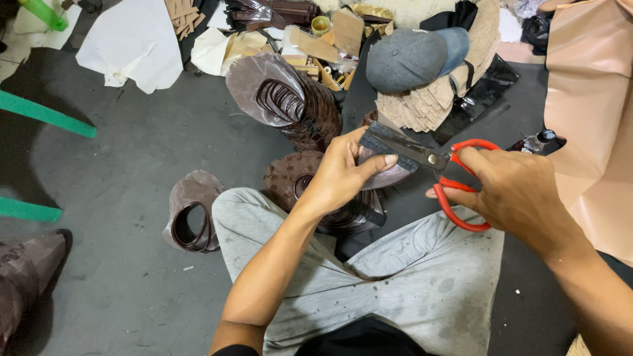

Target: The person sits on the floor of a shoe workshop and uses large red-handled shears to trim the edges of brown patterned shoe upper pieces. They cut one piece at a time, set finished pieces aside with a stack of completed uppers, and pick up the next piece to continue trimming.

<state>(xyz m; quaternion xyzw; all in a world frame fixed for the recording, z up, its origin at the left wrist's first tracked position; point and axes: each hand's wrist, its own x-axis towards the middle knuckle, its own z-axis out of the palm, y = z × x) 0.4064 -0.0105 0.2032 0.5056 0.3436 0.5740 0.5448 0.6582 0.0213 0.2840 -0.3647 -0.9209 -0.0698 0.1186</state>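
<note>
My left hand [343,173] grips a brown, rounded leather-like piece [389,175] above my lap. In my right hand [517,191] are red-handled scissors [455,191], their dark blades [402,146] lying across the top edge of that piece. Right under the left hand sits a stack of brown cut pieces [290,178], and a taller fanned stack [290,102] lies behind it. I sit cross-legged on the floor in grey trousers [395,283].
A brown offcut with an oval hole [191,214] lies left of my knee. A grey cap [412,58] rests on tan cardboard shapes [422,105]. A pink sheet [590,118] at right, white paper [135,43] at back left, green bars [46,113] at left.
</note>
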